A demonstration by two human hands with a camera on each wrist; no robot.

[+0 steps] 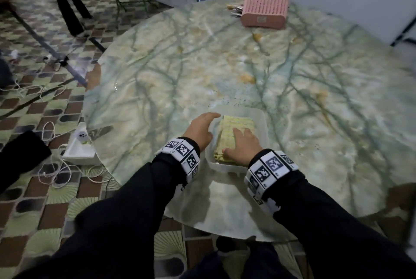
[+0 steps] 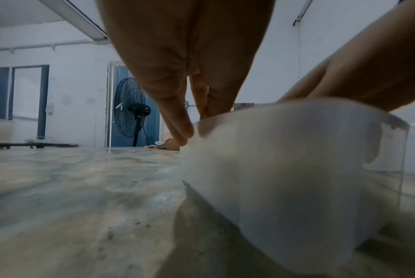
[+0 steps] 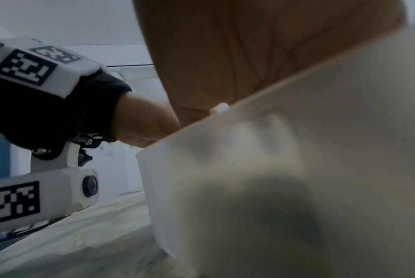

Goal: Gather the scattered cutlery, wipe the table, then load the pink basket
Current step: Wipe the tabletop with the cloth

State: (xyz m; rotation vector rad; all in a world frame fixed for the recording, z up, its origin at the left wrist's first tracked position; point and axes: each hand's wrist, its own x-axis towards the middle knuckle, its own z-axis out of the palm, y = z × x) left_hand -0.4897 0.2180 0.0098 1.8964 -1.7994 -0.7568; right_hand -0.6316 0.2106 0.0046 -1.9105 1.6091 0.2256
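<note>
A round marble-look desk (image 1: 292, 103) fills most of the head view, and a see-through plastic tub (image 1: 262, 121) is parked at lower centre, close to the near edge. A folded yellow-green cloth (image 1: 238, 125) is lying inside it. The right hand (image 1: 242, 146) is laid flat on top of the cloth, fingers (image 1: 239, 133) spread and pretty much straight, thumb out to the left; nothing is actually gripped by it, as far as can be seen. From the right wrist view mostly just palm and the blurry tub wall (image 3: 296, 169) can be made out.

The left hand (image 1: 201, 131) is placed against the tub's left side. In the left wrist view its fingers (image 2: 177, 120) are pointed down with the tips at the tub's rim (image 2: 284, 135) and the thumb is reached over the top on the right of the frame, so the rim looks lightly held, though a firm pinch can't be confirmed.

The pink basket (image 1: 265, 10) is found way up at the top right of the head view, at the far edge of the desk, well apart from both hands. A bunch of cutlery (image 1: 235, 10) is piled just beside it on its left, touching or nearly so; the pieces are too blurry to be told apart. A few orange-brown smudges (image 1: 247, 79) are scattered across the middle of the desk between tub and basket.

Patterned floor tiles (image 1: 56, 103) are seen at the left, with white cords (image 1: 51, 170) and a small white box (image 1: 78, 150) lying by the desk's edge
</note>
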